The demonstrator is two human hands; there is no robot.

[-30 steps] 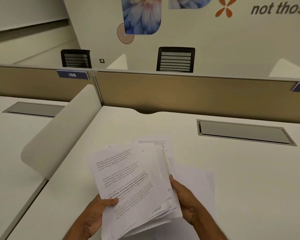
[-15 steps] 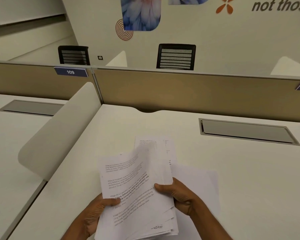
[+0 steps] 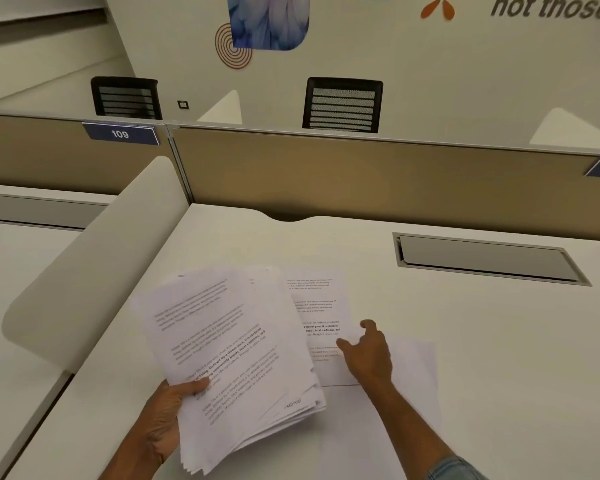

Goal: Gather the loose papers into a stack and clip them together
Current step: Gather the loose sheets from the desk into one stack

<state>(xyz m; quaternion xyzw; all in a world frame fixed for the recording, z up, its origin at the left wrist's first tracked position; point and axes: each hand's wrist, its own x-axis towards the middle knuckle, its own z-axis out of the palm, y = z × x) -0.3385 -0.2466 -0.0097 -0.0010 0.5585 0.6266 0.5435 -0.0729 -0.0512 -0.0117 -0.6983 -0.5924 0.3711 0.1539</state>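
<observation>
Reads "109" on partition tag, "not those" on wall. Grips fanned, uneven paper stack in left hand; rests relaxed right hand on loose printed sheet.

white black-printed papers, tan partition, perhaps blue sleeve

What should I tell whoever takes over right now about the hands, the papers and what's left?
Left hand grips the uneven stack, thumb on top.
Right hand is open, thumb apart from the fingers, over the printed sheet lying on the desk.
A blank sheet lies under that one.
Done: most papers gathered.
Left: pick up both sheets, square the stack, clip it. No clip is in view.
</observation>
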